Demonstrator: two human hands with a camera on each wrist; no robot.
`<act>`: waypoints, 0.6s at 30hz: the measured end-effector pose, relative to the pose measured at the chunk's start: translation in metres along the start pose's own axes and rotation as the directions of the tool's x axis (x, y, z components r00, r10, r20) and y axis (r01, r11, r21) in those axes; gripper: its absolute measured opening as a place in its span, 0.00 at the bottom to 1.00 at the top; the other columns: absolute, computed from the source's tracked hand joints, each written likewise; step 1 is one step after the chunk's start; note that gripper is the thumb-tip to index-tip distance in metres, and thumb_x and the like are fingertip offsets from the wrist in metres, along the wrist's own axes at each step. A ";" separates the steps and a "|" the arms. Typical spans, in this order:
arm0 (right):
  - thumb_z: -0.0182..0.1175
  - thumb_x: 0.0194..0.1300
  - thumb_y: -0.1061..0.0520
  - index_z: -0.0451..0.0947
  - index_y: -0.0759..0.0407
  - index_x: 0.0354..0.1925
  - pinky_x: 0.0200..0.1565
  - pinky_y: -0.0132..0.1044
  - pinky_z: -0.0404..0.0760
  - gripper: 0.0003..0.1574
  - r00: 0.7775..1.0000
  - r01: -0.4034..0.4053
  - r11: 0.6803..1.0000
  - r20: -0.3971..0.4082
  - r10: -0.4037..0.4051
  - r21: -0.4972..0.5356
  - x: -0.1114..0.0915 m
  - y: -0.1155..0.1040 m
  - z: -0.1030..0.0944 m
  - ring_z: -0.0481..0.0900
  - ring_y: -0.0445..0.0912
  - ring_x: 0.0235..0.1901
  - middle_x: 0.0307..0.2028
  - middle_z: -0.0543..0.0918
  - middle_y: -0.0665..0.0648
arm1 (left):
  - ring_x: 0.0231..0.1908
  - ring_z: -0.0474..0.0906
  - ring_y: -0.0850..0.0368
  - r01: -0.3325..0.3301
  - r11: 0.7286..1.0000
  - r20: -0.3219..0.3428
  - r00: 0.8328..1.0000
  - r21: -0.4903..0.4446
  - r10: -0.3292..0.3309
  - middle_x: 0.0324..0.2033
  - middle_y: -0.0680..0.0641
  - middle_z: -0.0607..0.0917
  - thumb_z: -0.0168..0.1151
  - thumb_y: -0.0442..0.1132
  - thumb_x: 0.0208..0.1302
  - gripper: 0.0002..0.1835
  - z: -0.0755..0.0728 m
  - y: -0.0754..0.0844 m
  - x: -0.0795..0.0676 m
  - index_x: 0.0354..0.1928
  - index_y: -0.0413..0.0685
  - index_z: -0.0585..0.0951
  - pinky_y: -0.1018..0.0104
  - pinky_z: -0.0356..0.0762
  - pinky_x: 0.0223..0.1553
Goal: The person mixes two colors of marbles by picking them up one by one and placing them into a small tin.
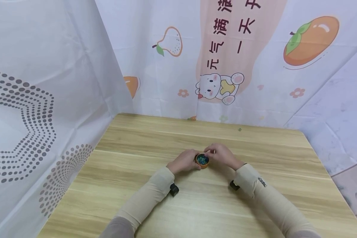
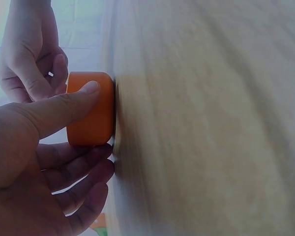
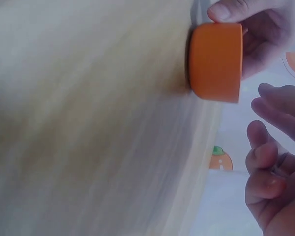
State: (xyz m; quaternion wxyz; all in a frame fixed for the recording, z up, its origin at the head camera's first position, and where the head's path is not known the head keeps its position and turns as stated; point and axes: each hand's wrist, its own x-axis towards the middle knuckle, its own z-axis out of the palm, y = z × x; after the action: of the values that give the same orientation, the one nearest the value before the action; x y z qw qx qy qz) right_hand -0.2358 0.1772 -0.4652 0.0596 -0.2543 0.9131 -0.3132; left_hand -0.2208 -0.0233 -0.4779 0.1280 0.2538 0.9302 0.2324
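Note:
A small round orange container [image 1: 202,160] stands upright on the wooden table, its open top showing many tiny blue and green bits whose kind is too small to make out. My left hand [image 1: 185,161] grips it from the left; in the left wrist view the thumb presses its orange wall [image 2: 91,123] and the other fingers curl around the other side. Just over the rim on the right is my right hand [image 1: 221,154]. In the right wrist view, that hand [image 3: 280,162] has several fingers bent beside the container's open side. Whether its fingertips pinch anything is hidden.
A tiny greenish ring-like thing [image 1: 239,130] lies near the back edge of the wooden table [image 1: 154,132]. Printed cloth [image 1: 166,82] hangs behind the table and along the left. Black wrist cameras sit under both sleeves.

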 end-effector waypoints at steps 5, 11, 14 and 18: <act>0.61 0.66 0.58 0.84 0.61 0.45 0.30 0.33 0.72 0.12 1.000 -0.015 1.000 0.002 0.015 -0.020 0.000 0.003 -0.008 0.72 0.41 0.28 0.30 0.82 0.54 | 0.46 0.79 0.58 0.022 1.000 0.006 1.000 -0.021 -0.022 0.46 0.49 0.85 0.74 0.45 0.54 0.28 0.000 0.001 -0.001 0.57 0.45 0.79 0.66 0.76 0.51; 0.63 0.65 0.58 0.82 0.65 0.48 0.28 0.33 0.71 0.16 0.997 -0.020 0.999 -0.075 0.017 -0.042 0.004 0.006 -0.015 0.71 0.42 0.25 0.26 0.78 0.55 | 0.46 0.80 0.57 0.030 0.999 0.005 1.000 -0.017 -0.030 0.46 0.48 0.85 0.74 0.46 0.54 0.28 0.001 0.001 0.000 0.56 0.44 0.79 0.65 0.76 0.50; 0.63 0.64 0.58 0.82 0.66 0.48 0.27 0.33 0.70 0.16 0.996 -0.019 0.998 -0.090 0.014 -0.060 0.004 0.008 -0.020 0.71 0.42 0.24 0.26 0.78 0.55 | 0.47 0.80 0.56 0.029 1.000 0.006 1.000 -0.006 -0.029 0.47 0.48 0.85 0.74 0.46 0.54 0.28 0.001 0.000 0.000 0.56 0.44 0.79 0.64 0.77 0.51; 0.62 0.65 0.57 0.82 0.66 0.49 0.27 0.34 0.70 0.17 0.996 -0.032 0.997 -0.081 0.026 -0.067 0.005 0.008 -0.025 0.70 0.43 0.24 0.27 0.78 0.56 | 0.47 0.80 0.56 0.029 1.000 0.007 1.000 -0.003 -0.029 0.47 0.48 0.85 0.74 0.47 0.54 0.28 0.002 -0.001 0.001 0.56 0.44 0.79 0.64 0.77 0.52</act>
State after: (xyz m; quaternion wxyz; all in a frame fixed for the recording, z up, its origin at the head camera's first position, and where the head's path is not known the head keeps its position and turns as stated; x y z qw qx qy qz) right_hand -0.2499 0.1940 -0.4494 0.0188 -0.2302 0.9285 -0.2908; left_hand -0.2211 -0.0228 -0.4805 0.1349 0.2407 0.9330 0.2312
